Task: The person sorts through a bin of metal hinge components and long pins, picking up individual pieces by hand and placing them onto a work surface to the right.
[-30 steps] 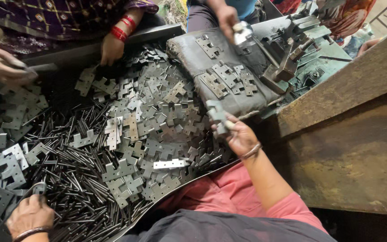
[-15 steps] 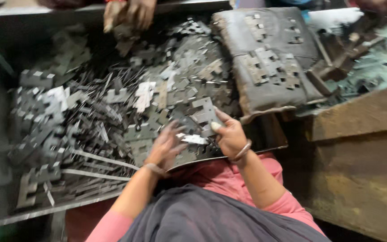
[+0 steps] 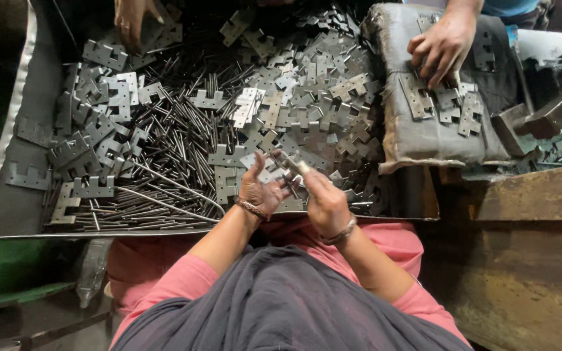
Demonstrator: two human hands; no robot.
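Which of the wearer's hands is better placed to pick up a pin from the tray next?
Probably the left hand: its palm is open, beside the pins. The right hand grips the hinge plate.

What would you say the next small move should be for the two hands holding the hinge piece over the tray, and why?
Probably bring the left hand closer to steady the hinge piece. The right hand pinches it at one end, above the tray of pins and hinge leaves, while the left hand is open beside it.
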